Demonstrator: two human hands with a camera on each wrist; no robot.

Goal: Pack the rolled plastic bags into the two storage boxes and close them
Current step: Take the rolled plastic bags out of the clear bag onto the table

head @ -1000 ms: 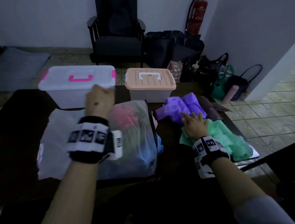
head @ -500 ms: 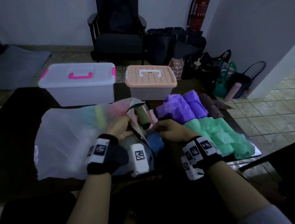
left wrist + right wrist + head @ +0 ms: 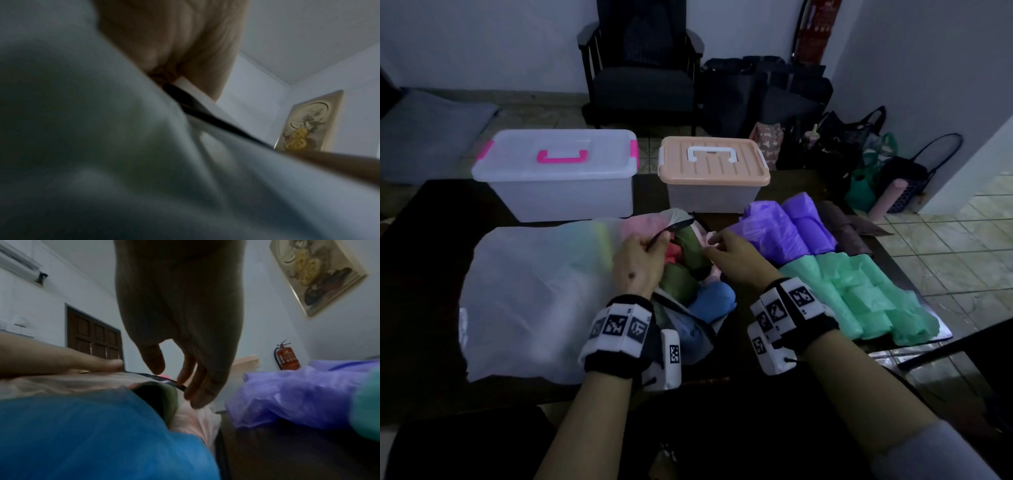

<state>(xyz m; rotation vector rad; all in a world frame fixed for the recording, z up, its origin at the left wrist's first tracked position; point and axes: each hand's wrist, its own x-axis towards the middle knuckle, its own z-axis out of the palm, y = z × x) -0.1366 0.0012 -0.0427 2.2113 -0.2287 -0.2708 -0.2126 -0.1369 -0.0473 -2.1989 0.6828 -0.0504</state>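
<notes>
both hands (image 3: 638, 255) (image 3: 726, 250) pinch the pouch (image 3: 534, 291) open.

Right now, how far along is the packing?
Nothing packed: the pink-handled box and the peach-lidded box are both shut. In hand: left hand and right hand grip the clear pouch at its mouth. Purple rolls and green rolls still lie out.
</notes>
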